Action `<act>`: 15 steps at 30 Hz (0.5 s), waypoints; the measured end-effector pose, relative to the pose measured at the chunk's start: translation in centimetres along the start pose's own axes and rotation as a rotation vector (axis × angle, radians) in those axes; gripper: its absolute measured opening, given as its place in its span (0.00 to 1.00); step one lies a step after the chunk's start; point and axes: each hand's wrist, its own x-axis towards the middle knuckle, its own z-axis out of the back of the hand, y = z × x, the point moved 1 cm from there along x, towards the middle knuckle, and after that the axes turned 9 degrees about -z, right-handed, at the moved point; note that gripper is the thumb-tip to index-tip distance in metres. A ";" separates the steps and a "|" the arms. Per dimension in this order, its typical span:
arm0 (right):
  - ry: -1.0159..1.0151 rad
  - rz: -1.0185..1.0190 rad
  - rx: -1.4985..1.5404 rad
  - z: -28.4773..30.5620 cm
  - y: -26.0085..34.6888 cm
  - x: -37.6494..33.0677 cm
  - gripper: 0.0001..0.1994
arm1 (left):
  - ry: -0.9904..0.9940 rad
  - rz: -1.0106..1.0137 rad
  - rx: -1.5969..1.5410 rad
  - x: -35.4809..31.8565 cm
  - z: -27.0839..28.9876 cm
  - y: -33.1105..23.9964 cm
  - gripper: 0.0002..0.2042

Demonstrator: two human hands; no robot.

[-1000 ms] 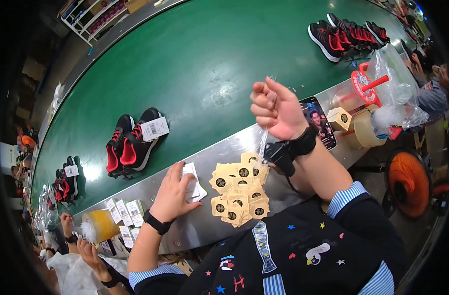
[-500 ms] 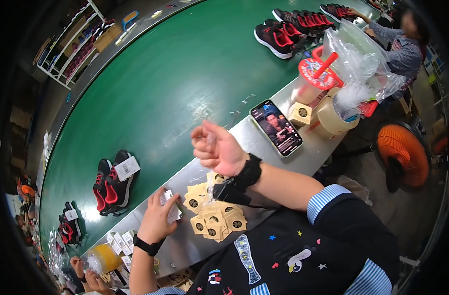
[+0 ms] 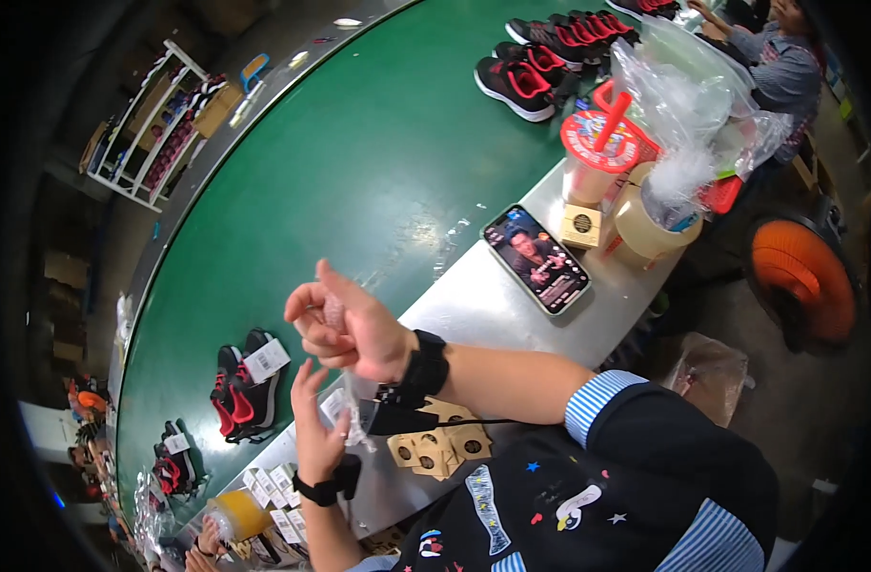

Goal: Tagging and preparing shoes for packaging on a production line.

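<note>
My right hand (image 3: 354, 329) is raised over the green table's near edge, thumb up and fingers curled round a small clear, bumpy plastic piece (image 3: 334, 312) whose kind I cannot make out. Just below it is my left hand (image 3: 319, 434), its fingers and thumb apart. A white printed label (image 3: 334, 404) shows between them; whether they touch it is unclear. Beside that hand are clear plastic strands (image 3: 361, 421). A pile of tan cardboard tags (image 3: 440, 443) with dark round prints lies on the metal ledge, partly behind my right wrist strap (image 3: 418, 370).
Tagged black-and-red sneakers (image 3: 247, 386) stand on the green table (image 3: 359, 181), with more sneakers (image 3: 516, 86) at the far right. On the ledge are a phone (image 3: 537, 259), a lidded cup (image 3: 599, 143), a tape roll (image 3: 657, 224) and small label stacks (image 3: 273, 486). An orange fan (image 3: 800, 272) stands at right.
My right hand has moved left and down, close to my left hand. My left hand has come off the white labels and turned, fingers spread. The whole view has shifted slightly.
</note>
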 end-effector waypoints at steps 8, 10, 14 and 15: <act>0.022 0.146 -0.278 0.7 -0.4 -1.1 0.38 | -0.195 0.008 -0.808 3.6 -2.6 -6.4 0.32; 0.001 0.155 -0.325 0.8 -0.2 -1.2 0.39 | -0.189 0.011 -0.647 4.1 -2.8 -6.0 0.26; -0.041 0.159 -0.193 1.5 0.8 -0.9 0.38 | -0.233 0.086 -0.955 4.7 -3.4 -5.9 0.22; -0.057 0.146 -0.108 1.7 1.2 -0.9 0.38 | -0.283 0.081 -0.948 4.9 -3.4 -5.9 0.22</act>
